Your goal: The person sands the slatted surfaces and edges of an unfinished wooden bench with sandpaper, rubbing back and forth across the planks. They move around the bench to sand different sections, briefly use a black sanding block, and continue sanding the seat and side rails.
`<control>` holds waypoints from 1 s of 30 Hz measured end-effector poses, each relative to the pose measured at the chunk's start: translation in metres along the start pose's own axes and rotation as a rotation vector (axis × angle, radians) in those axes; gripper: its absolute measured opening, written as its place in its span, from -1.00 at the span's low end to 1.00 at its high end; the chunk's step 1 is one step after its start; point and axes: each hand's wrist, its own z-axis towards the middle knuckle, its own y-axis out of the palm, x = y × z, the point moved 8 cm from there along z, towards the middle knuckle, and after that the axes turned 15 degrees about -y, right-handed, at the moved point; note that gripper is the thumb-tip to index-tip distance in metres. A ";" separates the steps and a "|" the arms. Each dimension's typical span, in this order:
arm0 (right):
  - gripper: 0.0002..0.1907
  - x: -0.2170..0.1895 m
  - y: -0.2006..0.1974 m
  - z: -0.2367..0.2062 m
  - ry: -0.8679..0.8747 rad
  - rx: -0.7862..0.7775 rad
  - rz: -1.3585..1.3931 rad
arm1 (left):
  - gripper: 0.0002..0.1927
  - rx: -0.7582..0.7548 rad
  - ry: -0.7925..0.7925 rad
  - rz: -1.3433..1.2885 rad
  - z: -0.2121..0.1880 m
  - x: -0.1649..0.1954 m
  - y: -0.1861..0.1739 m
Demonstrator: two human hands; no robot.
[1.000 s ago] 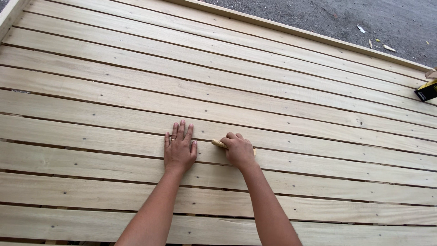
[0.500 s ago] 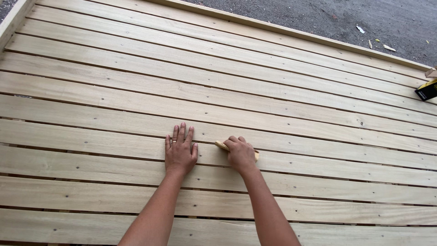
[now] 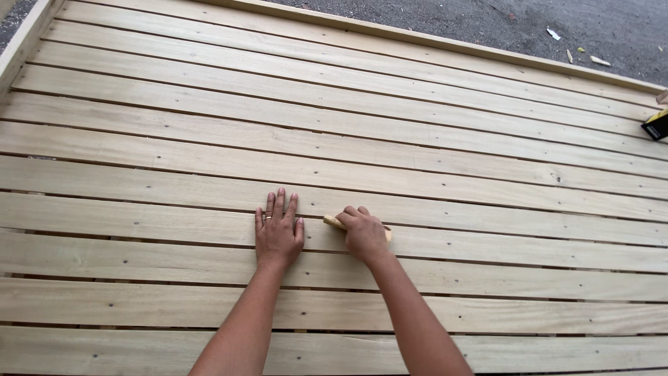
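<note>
Since the earlier pictures I see both hands sitting a touch lower and further right in my view, and the block now pokes out on both sides of the right hand instead of mostly on the thumb side; the hands keep the same plank and the same spacing.

The deck [image 3: 209, 146] fills nearly everything I see: pale planks running left to right, with dark gaps and small screw heads between and along them. It stretches well beyond the hands on every side. Past its far rail, well ahead of the hands, lies grey ground [image 3: 452, 21] with a few light scraps on it.

The left hand [image 3: 278, 233] lies flat on a plank, palm down, fingers straight, close together and pointing away from me, with a ring on one finger. It holds nothing.

The right hand [image 3: 363, 233] sits just beside the left, on the same plank, apart from it by a narrow strip of bare wood. Its fingers are curled down over a small wooden block [image 3: 334, 222], pressing it onto the plank. One end of the block shows on the thumb side, between the two hands, and a sliver shows past the far side of the hand; the middle is hidden under the palm.

Far off to the right of the right hand, at the deck's edge, lies a black and yellow tool [image 3: 657, 125], cut by the frame.
</note>
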 end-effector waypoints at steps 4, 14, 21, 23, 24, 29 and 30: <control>-0.68 0.005 -0.002 -0.004 0.102 -0.008 0.004 | -0.33 -0.009 0.004 0.001 -0.001 0.001 0.004; -0.60 0.017 0.006 -0.025 0.128 -0.183 0.033 | -0.35 -0.011 0.002 0.032 -0.006 0.004 0.008; -0.38 0.034 -0.005 -0.114 0.253 0.139 0.267 | -0.34 0.020 0.017 0.004 -0.003 0.004 0.007; -0.31 0.021 0.011 -0.114 0.186 0.134 0.252 | -0.35 0.009 0.008 0.015 -0.004 0.004 0.008; -0.31 0.017 0.022 -0.112 0.211 0.083 0.208 | -0.35 0.006 0.003 0.019 -0.004 0.005 0.008; -0.30 0.001 0.030 -0.071 0.187 0.002 -0.034 | -0.35 0.014 0.001 0.021 -0.007 0.008 0.003; -0.28 0.004 0.024 -0.057 0.190 -0.013 -0.042 | -0.35 0.009 -0.004 0.020 -0.007 0.009 0.003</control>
